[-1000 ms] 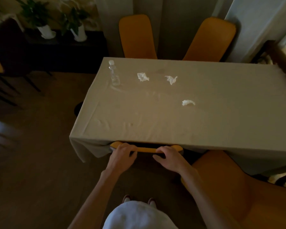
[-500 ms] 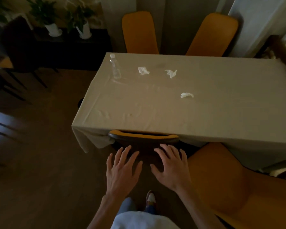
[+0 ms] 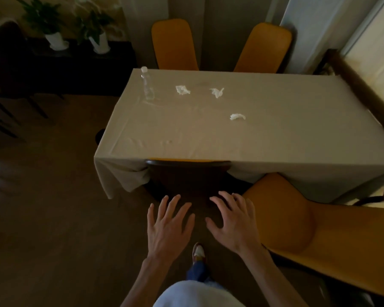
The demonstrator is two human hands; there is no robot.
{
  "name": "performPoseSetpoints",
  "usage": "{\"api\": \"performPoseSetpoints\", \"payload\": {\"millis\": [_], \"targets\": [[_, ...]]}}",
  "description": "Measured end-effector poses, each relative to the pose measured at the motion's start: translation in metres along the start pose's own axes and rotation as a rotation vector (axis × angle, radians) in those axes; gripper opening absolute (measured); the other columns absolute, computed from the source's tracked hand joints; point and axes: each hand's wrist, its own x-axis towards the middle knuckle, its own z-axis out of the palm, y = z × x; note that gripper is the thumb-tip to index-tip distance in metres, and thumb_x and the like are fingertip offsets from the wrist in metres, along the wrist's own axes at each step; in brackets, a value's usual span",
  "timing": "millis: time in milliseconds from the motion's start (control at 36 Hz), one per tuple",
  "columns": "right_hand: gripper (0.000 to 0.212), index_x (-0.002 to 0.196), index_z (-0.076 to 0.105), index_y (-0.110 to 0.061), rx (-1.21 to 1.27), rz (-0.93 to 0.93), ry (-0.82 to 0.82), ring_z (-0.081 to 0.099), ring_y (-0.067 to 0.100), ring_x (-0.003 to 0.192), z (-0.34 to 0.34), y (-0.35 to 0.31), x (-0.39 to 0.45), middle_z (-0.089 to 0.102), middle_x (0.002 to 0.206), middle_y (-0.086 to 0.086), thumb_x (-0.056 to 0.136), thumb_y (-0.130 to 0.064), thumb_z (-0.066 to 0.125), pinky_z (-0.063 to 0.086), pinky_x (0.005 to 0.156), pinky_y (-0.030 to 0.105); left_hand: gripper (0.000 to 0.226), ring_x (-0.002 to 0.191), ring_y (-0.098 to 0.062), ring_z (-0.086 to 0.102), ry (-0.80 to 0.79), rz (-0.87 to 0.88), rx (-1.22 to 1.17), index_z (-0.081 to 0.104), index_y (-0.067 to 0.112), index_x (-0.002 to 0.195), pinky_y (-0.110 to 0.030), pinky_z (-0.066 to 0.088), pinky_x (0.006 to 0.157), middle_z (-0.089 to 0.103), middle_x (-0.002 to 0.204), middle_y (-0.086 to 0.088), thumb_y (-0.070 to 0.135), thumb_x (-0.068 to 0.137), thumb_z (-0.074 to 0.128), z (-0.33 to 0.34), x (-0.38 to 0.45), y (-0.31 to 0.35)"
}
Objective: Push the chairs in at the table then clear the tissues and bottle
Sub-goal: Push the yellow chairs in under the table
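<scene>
The near chair (image 3: 187, 163) is tucked under the table (image 3: 208, 138), only its top edge seen. Bottle (image 3: 147, 85) and three tissues (image 3: 182, 89) are left on the cloth. Left hand (image 3: 167, 229) and right hand (image 3: 235, 222) are held spread, fingers splayed, nothing gripped.
</scene>
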Motion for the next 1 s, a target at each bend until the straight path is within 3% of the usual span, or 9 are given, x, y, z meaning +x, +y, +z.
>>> {"api": "performPoseSetpoints", "payload": {"millis": [361, 556, 778, 1000], "targets": [[0.069, 0.143, 0.029, -0.044, -0.057, 0.104, -0.148, 0.019, 0.025, 0.145, -0.010, 0.005, -0.093, 0.022, 0.157, -0.009, 0.082, -0.074, 0.035, 0.020, 0.115, 0.059, 0.050, 0.149, -0.023, 0.019, -0.086, 0.085, -0.060, 0.043, 0.044, 0.138, -0.061, 0.009, 0.117, 0.033, 0.158, 0.006, 0.062, 0.097, 0.024, 0.011, -0.082, 0.034], [0.071, 0.144, 0.033, -0.042, -0.046, 0.125, -0.111, 0.024, 0.023, 0.143, -0.015, 0.017, -0.125, 0.029, 0.155, -0.009, 0.081, -0.076, 0.027, 0.024, 0.113, 0.057, 0.050, 0.149, -0.023, 0.020, -0.087, 0.124, -0.040, 0.043, 0.045, 0.138, -0.064, 0.013, 0.116, 0.033, 0.158, 0.006, 0.062, 0.096, 0.023, 0.014, -0.099, 0.055], [0.069, 0.143, 0.031, -0.044, -0.037, 0.144, -0.079, 0.021, 0.021, 0.144, -0.028, 0.062, -0.160, 0.026, 0.156, -0.011, 0.082, -0.076, 0.029, 0.023, 0.114, 0.057, 0.054, 0.151, -0.020, 0.006, -0.105, 0.153, -0.022, 0.035, 0.047, 0.143, -0.060, -0.002, 0.118, 0.021, 0.162, 0.008, 0.065, 0.095, 0.016, 0.019, -0.117, 0.105], [0.066, 0.142, 0.033, -0.043, -0.002, 0.149, -0.031, 0.023, 0.022, 0.144, -0.050, 0.138, -0.216, 0.027, 0.156, -0.010, 0.084, -0.075, 0.033, 0.019, 0.117, 0.055, 0.053, 0.151, -0.019, 0.004, -0.097, 0.153, -0.018, 0.034, 0.048, 0.143, -0.056, -0.007, 0.117, 0.019, 0.163, 0.010, 0.065, 0.096, 0.017, 0.040, -0.146, 0.191]]}}
